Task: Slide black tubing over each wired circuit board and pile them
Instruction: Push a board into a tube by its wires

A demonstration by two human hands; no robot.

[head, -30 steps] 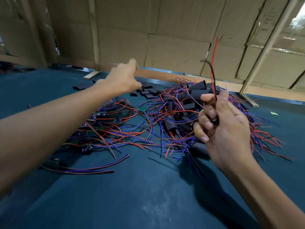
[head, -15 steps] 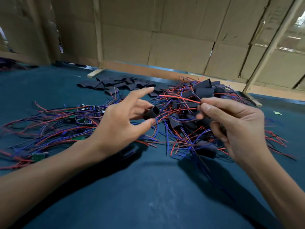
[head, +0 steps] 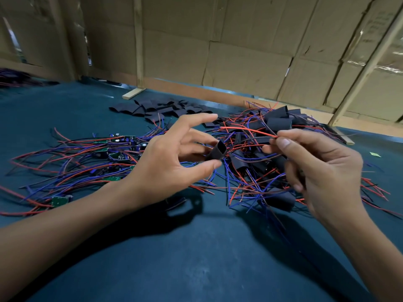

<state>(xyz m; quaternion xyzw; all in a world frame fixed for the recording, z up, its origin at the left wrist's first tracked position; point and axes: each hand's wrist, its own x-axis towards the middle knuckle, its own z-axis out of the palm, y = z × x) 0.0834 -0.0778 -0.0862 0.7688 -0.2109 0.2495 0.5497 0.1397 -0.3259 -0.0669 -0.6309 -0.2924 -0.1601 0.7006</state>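
Observation:
My left hand [head: 174,158] pinches a short piece of black tubing [head: 217,151] between thumb and fingers, its open end facing up and to the right. My right hand [head: 320,171] pinches the red and black wires [head: 246,130] of a circuit board; the board itself is hidden in my palm. The wire ends point left toward the tubing, a short gap apart. Bare green boards with wires [head: 113,155] lie in a spread at the left. A pile of boards covered in tubing [head: 279,123] sits behind and under my right hand.
Loose flat pieces of black tubing [head: 157,109] lie at the back centre of the dark teal table [head: 196,247]. A cardboard wall [head: 239,51] with wooden battens closes off the far edge. A small wooden block [head: 133,93] lies by it.
My left hand reached to the back, came back with a tubing piece and now holds it up with its mouth open. My right hand lowered the wires toward it.

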